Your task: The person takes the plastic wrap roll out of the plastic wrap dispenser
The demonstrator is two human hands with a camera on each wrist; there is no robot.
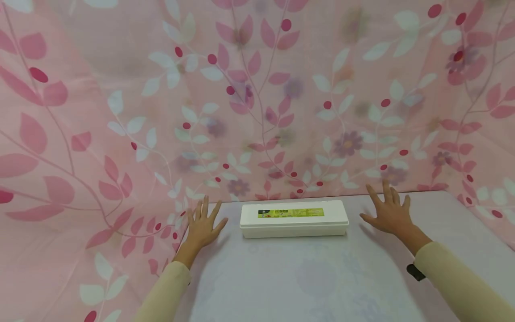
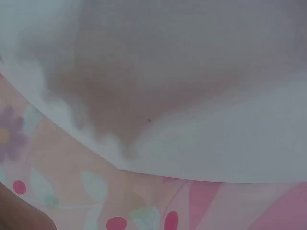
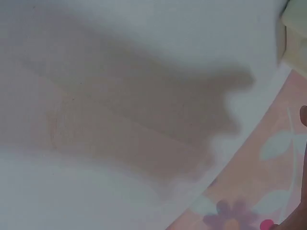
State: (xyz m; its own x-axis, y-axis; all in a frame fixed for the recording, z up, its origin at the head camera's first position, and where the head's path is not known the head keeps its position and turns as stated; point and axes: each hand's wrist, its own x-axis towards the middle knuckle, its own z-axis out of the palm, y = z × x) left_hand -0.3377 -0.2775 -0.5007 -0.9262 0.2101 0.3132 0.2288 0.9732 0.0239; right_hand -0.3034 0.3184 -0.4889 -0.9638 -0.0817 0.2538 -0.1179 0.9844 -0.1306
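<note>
A long white lidded plastic box with a yellow-green label on its lid lies at the far side of the table. To its left my left hand is spread with straight fingers, apart from the box. On the other side my right hand is held likewise, fingers spread and holding nothing. Only a bit of a finger enters the left wrist view, above a hand-shaped shadow. In the right wrist view, a corner of the box shows at the upper right, with part of my hand at the edge.
A pale cloth covers the table. Pink curtains printed with leaves and flowers hang behind the table and at both sides. A dark band sits at my right wrist under the sleeve.
</note>
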